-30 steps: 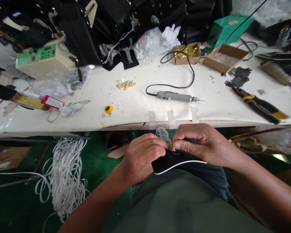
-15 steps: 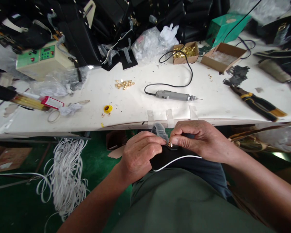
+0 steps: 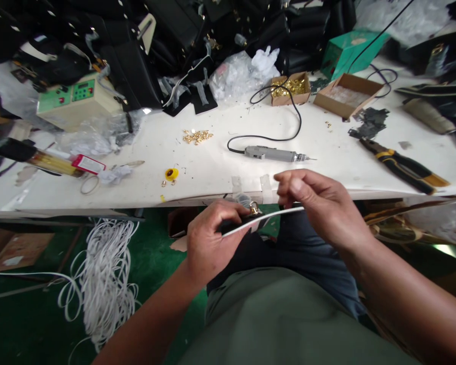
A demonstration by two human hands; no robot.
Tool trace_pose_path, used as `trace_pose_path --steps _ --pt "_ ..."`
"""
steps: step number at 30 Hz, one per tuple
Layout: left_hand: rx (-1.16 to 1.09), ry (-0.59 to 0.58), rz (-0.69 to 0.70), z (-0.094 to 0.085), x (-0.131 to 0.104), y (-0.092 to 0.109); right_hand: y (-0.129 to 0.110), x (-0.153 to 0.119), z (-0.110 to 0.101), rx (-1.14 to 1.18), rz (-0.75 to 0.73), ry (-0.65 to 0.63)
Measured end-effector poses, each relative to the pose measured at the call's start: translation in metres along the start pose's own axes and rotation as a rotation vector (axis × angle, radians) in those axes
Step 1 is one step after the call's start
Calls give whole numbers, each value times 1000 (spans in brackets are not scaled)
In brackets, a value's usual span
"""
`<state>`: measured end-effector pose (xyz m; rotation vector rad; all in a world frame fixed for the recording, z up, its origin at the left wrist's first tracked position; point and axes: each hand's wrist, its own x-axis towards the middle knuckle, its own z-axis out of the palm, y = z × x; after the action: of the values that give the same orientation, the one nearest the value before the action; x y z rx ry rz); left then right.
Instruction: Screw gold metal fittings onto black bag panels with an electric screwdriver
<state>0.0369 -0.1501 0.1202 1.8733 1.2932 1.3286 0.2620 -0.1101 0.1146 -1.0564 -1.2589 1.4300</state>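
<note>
My left hand (image 3: 216, 235) grips a black leather-like panel (image 3: 247, 219) with a white edge, thumb below and fingers over the top. The panel is tilted up, its white edge facing me. A gold metal fitting (image 3: 254, 207) sits on it by my left fingertips, with clear plastic wrap (image 3: 243, 199) beside it. My right hand (image 3: 319, 203) is at the panel's right end, thumb and fingers curled together; whatever they may hold is hidden. On the table beyond lies a grey electric screwdriver (image 3: 273, 153).
On the white table (image 3: 209, 170) are a pile of gold fittings (image 3: 197, 136), a yellow ring-shaped piece (image 3: 171, 174), pliers (image 3: 403, 165) and a box of gold parts (image 3: 291, 88). Black bags (image 3: 125, 66) crowd the back. White cord (image 3: 102, 279) hangs at left.
The panel has tipped up, so its white edge has risen. My right hand has come off the gold fitting and moved up and right; my left hand has shifted slightly left.
</note>
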Motion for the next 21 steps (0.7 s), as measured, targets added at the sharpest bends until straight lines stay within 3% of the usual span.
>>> trace_pose_path --steps 3,6,11,14,18,20,21 --pt "-136 156 -357 3 1 -8 11 -3 -1 23 -107 200" --pt "-436 283 -553 3 9 -17 23 -9 0 -49 -49 197" --pt "-761 484 -613 5 27 -29 42 -24 8 -32 238 -88" --pt "-798 455 -630 6 23 -40 42 -26 13 18 312 -85" --pt "-609 429 -669 13 -5 -50 28 -19 18 -103 117 113" --pt "-392 395 -585 18 -23 -48 21 -14 24 -268 -72 173" --pt "-270 319 -488 21 -31 -46 18 -11 27 -344 -153 187"
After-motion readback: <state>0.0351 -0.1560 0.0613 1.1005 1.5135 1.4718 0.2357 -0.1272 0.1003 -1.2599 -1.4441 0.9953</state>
